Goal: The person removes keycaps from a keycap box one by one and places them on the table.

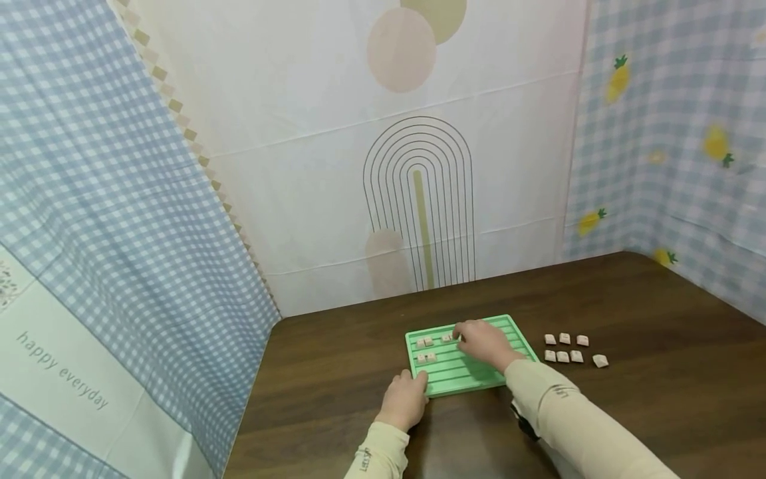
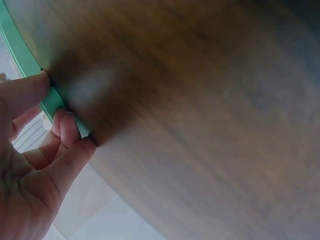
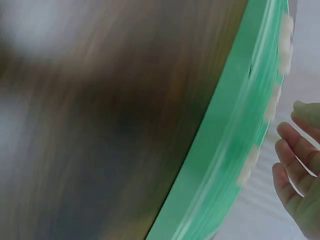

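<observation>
A green ridged tray (image 1: 461,376) lies on the table with several whitish keycaps (image 1: 427,358) seated in its upper left rows. My left hand (image 1: 405,401) grips the tray's near left corner; in the left wrist view its fingers (image 2: 70,127) curl at the green edge. Above the tray's back rows hovers my right hand (image 1: 483,344), its fingertips close by a pair of keycaps (image 1: 446,338) and partly covering that row. The right wrist view shows those fingers (image 3: 292,162) loosely bent and apart from the thumb, with nothing between them.
To the right of the tray, several loose keycaps (image 1: 563,357) lie in two short rows, and a single keycap (image 1: 600,360) sits farther right. The dark wooden table (image 1: 335,372) meets a patterned cloth (image 1: 323,219) at the back and checked curtains (image 1: 149,199) at the sides.
</observation>
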`<state>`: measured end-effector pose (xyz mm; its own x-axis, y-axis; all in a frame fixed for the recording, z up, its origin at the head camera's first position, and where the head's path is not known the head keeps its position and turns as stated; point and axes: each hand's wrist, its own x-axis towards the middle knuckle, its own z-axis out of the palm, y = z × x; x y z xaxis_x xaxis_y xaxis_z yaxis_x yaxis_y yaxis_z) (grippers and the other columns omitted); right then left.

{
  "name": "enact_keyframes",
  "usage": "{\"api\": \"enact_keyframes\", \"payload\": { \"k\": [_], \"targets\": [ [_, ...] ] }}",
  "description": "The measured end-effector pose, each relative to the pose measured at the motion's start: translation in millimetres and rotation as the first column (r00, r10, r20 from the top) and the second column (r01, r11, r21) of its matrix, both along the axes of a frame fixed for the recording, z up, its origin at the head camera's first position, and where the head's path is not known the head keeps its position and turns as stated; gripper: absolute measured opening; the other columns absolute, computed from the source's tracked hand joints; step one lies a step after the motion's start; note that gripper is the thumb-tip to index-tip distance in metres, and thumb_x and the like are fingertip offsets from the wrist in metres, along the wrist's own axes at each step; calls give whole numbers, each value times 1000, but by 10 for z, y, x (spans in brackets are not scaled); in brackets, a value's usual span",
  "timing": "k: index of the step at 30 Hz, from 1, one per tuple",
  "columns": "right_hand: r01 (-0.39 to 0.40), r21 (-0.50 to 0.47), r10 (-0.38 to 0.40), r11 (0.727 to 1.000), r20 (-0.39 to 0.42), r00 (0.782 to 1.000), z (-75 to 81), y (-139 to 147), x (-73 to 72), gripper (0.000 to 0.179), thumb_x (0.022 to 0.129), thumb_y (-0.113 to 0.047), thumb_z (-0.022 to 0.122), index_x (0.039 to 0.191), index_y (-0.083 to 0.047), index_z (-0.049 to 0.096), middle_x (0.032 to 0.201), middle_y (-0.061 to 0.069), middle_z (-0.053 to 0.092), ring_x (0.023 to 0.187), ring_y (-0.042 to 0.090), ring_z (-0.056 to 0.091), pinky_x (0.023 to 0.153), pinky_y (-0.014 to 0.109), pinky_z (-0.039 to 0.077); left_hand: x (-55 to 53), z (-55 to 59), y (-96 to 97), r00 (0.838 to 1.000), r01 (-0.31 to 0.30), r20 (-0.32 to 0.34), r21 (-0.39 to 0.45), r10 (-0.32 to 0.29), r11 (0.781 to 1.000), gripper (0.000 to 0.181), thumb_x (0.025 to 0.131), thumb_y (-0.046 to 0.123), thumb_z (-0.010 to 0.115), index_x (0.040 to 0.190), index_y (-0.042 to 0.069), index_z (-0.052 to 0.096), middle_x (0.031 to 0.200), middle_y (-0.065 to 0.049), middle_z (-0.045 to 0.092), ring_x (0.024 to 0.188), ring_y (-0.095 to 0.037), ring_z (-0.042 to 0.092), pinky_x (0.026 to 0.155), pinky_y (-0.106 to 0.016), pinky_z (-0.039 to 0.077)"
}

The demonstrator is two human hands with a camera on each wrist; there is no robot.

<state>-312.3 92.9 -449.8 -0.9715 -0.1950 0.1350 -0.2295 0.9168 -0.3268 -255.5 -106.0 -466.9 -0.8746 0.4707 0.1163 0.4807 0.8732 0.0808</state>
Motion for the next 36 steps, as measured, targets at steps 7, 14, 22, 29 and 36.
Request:
{"api": "enact_keyframes", "payload": {
  "k": [7,14,22,29,36],
  "targets": [
    [-30,6,30,1000,-22,999,-131,-393,-25,14,83,-15,67,96,-12,67,96,4,68,90,23,63,70,39,51,-12,-20,-2,999,-3,-44,-40,2,999,24,80,24,70,87,15,49,79,-6,51,69,-21,51,60,-28,44],
    [-25,26,26,999,-29,999,-229,-534,9,11,84,-17,66,93,-11,68,91,4,63,86,23,59,69,38,50,20,-21,18,998,2,-68,-53,-6,999,25,80,25,71,89,15,50,80,-6,52,69,-20,53,59,-28,45],
    [-14,38,16,999,-41,999,-200,-592,-12,8,85,-18,65,90,-13,68,86,3,61,80,21,57,66,37,50,-5,-17,-10,995,8,-103,-55,-13,998,25,79,25,71,89,15,50,79,-6,52,68,-21,52,59,-28,45],
    [9,5,-9,1000,-50,999,-212,-616,-12,8,86,-19,65,89,-13,68,84,2,60,79,21,56,65,36,49,-12,11,-11,997,1,-75,-31,-4,1000,25,80,23,71,93,14,52,81,-9,54,70,-22,53,60,-30,46],
    [16,-27,-17,1000,-42,999,-220,-595,23,8,85,-18,65,91,-12,67,85,2,60,78,20,57,65,36,49,-6,-7,-4,999,5,-50,-19,-6,1000,24,80,22,71,91,14,51,81,-8,53,71,-22,53,61,-30,46]
  ]
}}
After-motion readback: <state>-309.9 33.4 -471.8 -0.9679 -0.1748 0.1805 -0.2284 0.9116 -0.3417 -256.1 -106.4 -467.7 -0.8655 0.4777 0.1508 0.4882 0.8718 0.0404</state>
